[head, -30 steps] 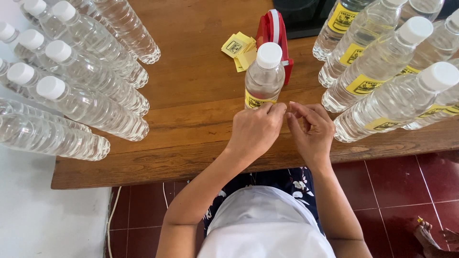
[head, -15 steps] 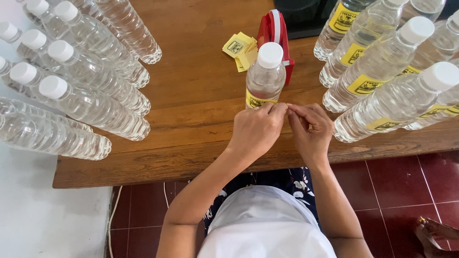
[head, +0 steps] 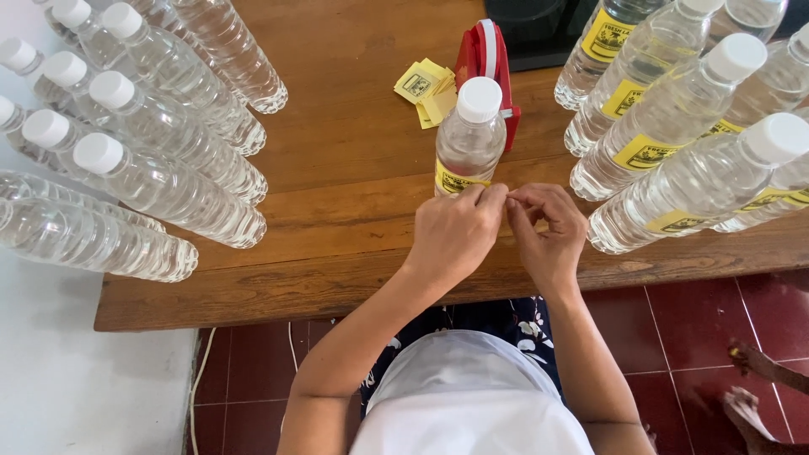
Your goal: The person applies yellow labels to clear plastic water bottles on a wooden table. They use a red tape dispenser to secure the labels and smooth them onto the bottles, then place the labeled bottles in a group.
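Observation:
A clear plastic water bottle with a white cap stands upright on the wooden table, a yellow label at its lower part. My left hand pinches the edge of that label against the bottle's front. My right hand is close beside it, fingertips pinched together on something thin that I cannot make out, touching the left hand's fingertips. Behind the bottle stands a red tape dispenser and a small heap of yellow labels.
Several unlabelled bottles crowd the table's left side. Several labelled bottles stand on the right. A dark object sits at the far edge. Red floor tiles and another person's feet show at lower right.
Both hands stay at the bottle's label with only slight finger movement. The bottle has not moved.

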